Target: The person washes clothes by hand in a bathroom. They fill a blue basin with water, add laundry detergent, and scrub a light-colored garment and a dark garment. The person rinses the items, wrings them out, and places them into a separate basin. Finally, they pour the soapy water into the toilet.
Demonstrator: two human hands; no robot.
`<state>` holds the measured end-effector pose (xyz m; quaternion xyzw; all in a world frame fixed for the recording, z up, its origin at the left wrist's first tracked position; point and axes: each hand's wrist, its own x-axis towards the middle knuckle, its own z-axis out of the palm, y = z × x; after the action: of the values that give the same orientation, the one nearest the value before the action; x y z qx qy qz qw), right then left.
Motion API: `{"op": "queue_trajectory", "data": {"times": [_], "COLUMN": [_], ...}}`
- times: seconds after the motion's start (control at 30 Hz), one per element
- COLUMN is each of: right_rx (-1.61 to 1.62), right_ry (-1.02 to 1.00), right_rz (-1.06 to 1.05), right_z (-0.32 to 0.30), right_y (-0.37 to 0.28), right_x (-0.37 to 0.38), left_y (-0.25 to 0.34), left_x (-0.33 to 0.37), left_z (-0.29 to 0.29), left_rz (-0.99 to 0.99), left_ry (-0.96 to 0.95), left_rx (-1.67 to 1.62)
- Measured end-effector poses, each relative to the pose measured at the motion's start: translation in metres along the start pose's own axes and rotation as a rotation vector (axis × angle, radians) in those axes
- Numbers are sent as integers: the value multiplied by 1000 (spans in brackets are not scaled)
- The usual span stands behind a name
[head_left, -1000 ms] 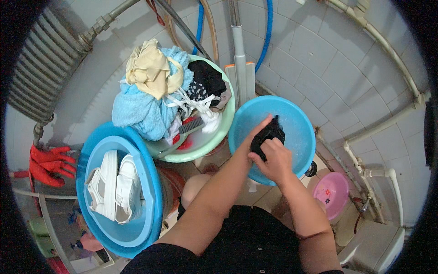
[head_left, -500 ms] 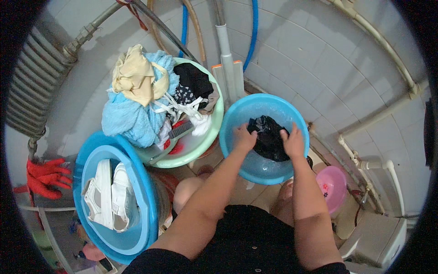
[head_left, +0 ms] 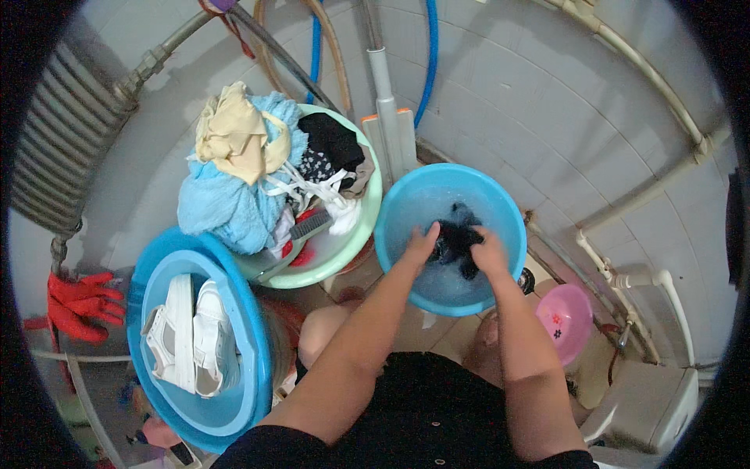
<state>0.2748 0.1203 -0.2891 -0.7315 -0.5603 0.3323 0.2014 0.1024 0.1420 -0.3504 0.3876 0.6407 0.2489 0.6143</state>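
A black cloth, wet and bunched up, lies partly under cloudy water in the blue basin. My left hand pinches its left side, with thumb and fingers closed on the fabric. On the opposite side my right hand grips the cloth too, its fingers pointing down into the basin. Some of the fabric shows only dimly through the water, so I cannot tell what garment it is.
Left of the basin, a pale green tub is heaped with clothes, a blue towel and a scrub brush. White shoes lie in stacked blue basins. A pink basin sits at right, below wall pipes.
The black cloth was spread wider and higher in the basin. It has sunk lower and bunched up, and my hands have come closer together.
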Motion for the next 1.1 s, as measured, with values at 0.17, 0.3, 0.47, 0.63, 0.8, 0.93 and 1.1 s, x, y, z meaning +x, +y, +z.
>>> {"op": "queue_trajectory", "data": {"times": [0.17, 0.3, 0.47, 0.63, 0.8, 0.93, 1.1], "right_rx": [-46, 11, 190, 206, 795, 1201, 1327], "right_ry": [121, 139, 103, 103, 16, -290, -268], "right_rz": [-466, -735, -470, -198, -43, 272, 33], "right_z": [-37, -42, -35, -28, -26, -37, -37], "right_y": [-65, -81, -79, -82, -47, -50, -27], "right_x": [-47, -72, -66, -58, -30, -38, -31], "left_y": [57, 81, 110, 100, 107, 113, 109], "left_x": [-34, -39, -82, -76, -89, -100, -99], "left_z": [-6, -12, 1, 7, 12, 6, 9], "left_rz": [-51, 57, 49, 9, 42, 152, 198], "left_ry": [-365, -488, -300, -80, -91, -255, -149], "left_rx": [-913, -983, -1055, -972, -939, -1096, -870]}}
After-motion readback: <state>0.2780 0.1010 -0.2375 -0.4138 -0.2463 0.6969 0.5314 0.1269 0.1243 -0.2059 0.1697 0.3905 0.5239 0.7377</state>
